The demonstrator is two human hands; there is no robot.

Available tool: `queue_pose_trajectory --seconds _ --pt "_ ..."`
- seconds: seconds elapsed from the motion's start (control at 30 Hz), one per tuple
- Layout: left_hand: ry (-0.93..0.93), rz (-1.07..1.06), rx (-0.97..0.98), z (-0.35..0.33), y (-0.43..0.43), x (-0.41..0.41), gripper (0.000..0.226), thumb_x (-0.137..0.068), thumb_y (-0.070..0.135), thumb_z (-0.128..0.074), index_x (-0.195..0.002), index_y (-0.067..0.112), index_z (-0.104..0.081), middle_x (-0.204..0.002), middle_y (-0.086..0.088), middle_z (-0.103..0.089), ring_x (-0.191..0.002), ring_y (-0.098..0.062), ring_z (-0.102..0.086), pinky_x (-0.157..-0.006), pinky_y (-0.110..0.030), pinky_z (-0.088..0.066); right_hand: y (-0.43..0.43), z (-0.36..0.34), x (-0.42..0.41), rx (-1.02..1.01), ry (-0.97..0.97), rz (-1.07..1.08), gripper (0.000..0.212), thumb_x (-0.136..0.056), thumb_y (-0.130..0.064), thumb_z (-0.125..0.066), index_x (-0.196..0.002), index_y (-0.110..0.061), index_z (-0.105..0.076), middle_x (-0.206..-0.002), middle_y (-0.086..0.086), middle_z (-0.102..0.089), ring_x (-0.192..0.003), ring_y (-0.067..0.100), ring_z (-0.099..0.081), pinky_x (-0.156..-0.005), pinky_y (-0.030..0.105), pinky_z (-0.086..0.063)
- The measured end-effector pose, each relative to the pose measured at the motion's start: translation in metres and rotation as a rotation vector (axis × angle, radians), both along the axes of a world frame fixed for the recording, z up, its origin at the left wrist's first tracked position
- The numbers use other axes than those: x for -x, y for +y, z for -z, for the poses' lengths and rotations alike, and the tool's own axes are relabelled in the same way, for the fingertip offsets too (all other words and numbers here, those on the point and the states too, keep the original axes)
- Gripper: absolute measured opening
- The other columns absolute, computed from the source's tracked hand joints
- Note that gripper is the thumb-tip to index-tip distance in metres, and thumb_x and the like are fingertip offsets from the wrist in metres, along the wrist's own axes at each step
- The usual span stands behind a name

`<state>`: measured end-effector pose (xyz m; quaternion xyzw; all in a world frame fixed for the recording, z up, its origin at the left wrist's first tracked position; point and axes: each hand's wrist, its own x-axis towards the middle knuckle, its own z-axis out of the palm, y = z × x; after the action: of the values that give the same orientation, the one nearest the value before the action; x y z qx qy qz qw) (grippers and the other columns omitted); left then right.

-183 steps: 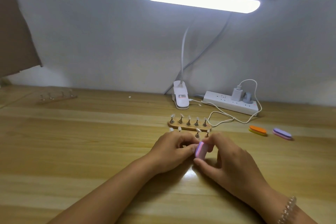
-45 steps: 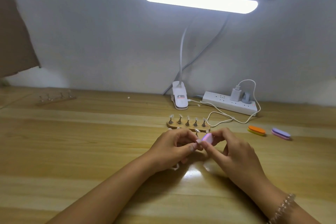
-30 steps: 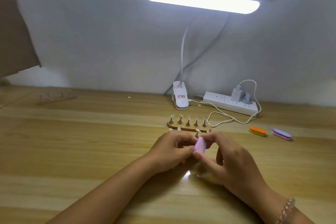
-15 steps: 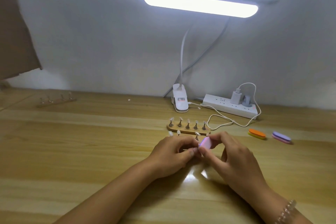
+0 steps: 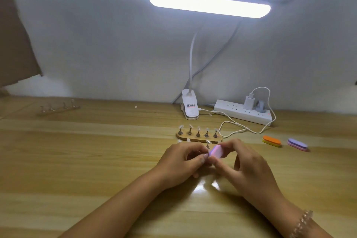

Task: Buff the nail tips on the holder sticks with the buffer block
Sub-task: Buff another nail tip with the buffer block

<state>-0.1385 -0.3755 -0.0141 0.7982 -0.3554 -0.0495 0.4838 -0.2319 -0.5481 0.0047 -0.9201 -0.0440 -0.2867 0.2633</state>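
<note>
Head view. Both hands meet over the middle of the bench (image 5: 92,160), a little toward its near edge.

Left hand (image 5: 179,162): fingers curled, thumb and forefinger pinched tight on something small. I take it for a holder stick, but stick and nail tip are hidden inside the pinch.

Right hand (image 5: 249,168): fingers hold the pink buffer block (image 5: 217,151), thumb beneath, forefinger over the top.

Key relation: the block sits just right of the left fingertips, its left end at the pinch; touching or a hair apart, I cannot tell. Its long axis runs tilted, from near-left up toward far-right. By my reading the stroke falls to the right hand and the left only steadies.

Beyond the hands, toward the far edge: wooden base (image 5: 199,138) carrying five upright sticks with tips on. A nearer row shows only partly behind the knuckles.

Orange buffer (image 5: 271,140) and purple buffer (image 5: 297,144) lie well apart, toward the right edge.
</note>
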Motion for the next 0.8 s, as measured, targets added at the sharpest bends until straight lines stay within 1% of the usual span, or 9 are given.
queue_pose_trajectory --seconds 0.07,0.17,0.23,0.33,0.4,0.5,0.57,0.67,0.8 --pt "0.004 0.021 0.006 0.0 0.0 0.001 0.011 -0.097 0.022 -0.061 -0.097 0.025 -0.072 -0.084 0.009 -0.072 -0.056 -0.014 -0.061 -0.063 -0.026 -0.046 -0.003 0.0 -0.002 -0.012 -0.019 0.035 0.044 -0.075 -0.071 -0.052 -0.096 -0.032 -0.058 -0.089 -0.019 -0.06 -0.062 -0.007 -0.047 -0.058 0.022 -0.034" --pt "-0.011 0.046 0.003 -0.001 0.001 0.0 0.014 -0.095 0.02 -0.057 -0.097 0.025 -0.071 -0.081 0.005 -0.071 -0.054 -0.013 -0.058 -0.061 -0.028 -0.046 0.006 0.001 0.003 0.123 -0.011 -0.013 0.036 -0.081 -0.064 -0.059 -0.098 -0.032 -0.059 -0.088 -0.021 -0.058 -0.065 -0.016 -0.045 -0.052 0.011 -0.026" --pt "-0.007 0.054 0.004 -0.001 0.001 -0.001 0.014 -0.096 0.02 -0.058 -0.098 0.024 -0.071 -0.083 0.0 -0.072 -0.056 -0.015 -0.058 -0.061 -0.029 -0.047 0.006 0.0 0.003 0.11 -0.005 -0.024 0.038 -0.08 -0.066 -0.059 -0.098 -0.033 -0.059 -0.087 -0.022 -0.058 -0.067 -0.017 -0.047 -0.053 0.009 -0.025" --pt "0.015 0.055 0.026 0.0 0.0 0.0 0.012 -0.097 0.022 -0.06 -0.098 0.021 -0.072 -0.083 0.004 -0.071 -0.065 -0.033 -0.063 -0.061 -0.03 -0.049 -0.003 -0.001 -0.002 -0.008 -0.004 0.05 0.037 -0.077 -0.063 -0.06 -0.097 -0.033 -0.059 -0.091 -0.02 -0.062 -0.064 -0.006 -0.049 -0.059 0.021 -0.036" --pt "0.021 0.057 0.024 0.0 0.0 0.0 0.014 -0.096 0.022 -0.059 -0.099 0.02 -0.072 -0.084 0.003 -0.071 -0.072 -0.039 -0.064 -0.061 -0.031 -0.05 -0.001 0.001 -0.002 0.031 -0.003 0.034 0.034 -0.079 -0.06 -0.062 -0.099 -0.032 -0.059 -0.091 -0.02 -0.061 -0.064 -0.009 -0.047 -0.058 0.02 -0.035" --pt "0.026 0.067 0.031 0.0 0.0 -0.001 0.02 -0.091 0.025 -0.054 -0.099 0.021 -0.072 -0.083 -0.004 -0.071 -0.063 -0.027 -0.061 -0.062 -0.031 -0.049 0.008 -0.001 0.004 0.125 0.002 -0.042 0.034 -0.079 -0.06 -0.06 -0.099 -0.033 -0.06 -0.089 -0.022 -0.06 -0.067 -0.019 -0.046 -0.052 0.007 -0.027" --pt "0.038 0.062 0.035 0.0 0.0 -0.001 0.019 -0.091 0.027 -0.055 -0.099 0.022 -0.072 -0.082 0.0 -0.07 -0.063 -0.023 -0.06 -0.061 -0.029 -0.048 0.003 -0.001 0.002 0.041 0.029 -0.039 0.033 -0.078 -0.057 -0.066 -0.099 -0.032 -0.061 -0.09 -0.021 -0.062 -0.067 -0.016 -0.048 -0.056 0.01 -0.03" --pt "0.031 0.058 0.028 0.001 0.0 -0.002 0.014 -0.097 0.022 -0.058 -0.098 0.021 -0.072 -0.083 0.002 -0.07 -0.064 -0.031 -0.061 -0.061 -0.029 -0.048 -0.003 0.0 -0.002 -0.008 0.025 0.021 0.032 -0.078 -0.053 -0.068 -0.101 -0.032 -0.061 -0.092 -0.019 -0.063 -0.063 -0.007 -0.05 -0.059 0.017 -0.032" --pt "0.039 0.057 0.034 0.002 0.001 -0.003 0.016 -0.098 0.019 -0.057 -0.102 0.022 -0.073 -0.082 -0.003 -0.07 -0.061 -0.016 -0.057 -0.057 -0.027 -0.046 0.003 0.001 0.004 0.066 0.028 -0.058 0.038 -0.077 -0.064 -0.059 -0.099 -0.034 -0.061 -0.089 -0.022 -0.061 -0.061 -0.002 -0.051 -0.053 0.018 -0.033"
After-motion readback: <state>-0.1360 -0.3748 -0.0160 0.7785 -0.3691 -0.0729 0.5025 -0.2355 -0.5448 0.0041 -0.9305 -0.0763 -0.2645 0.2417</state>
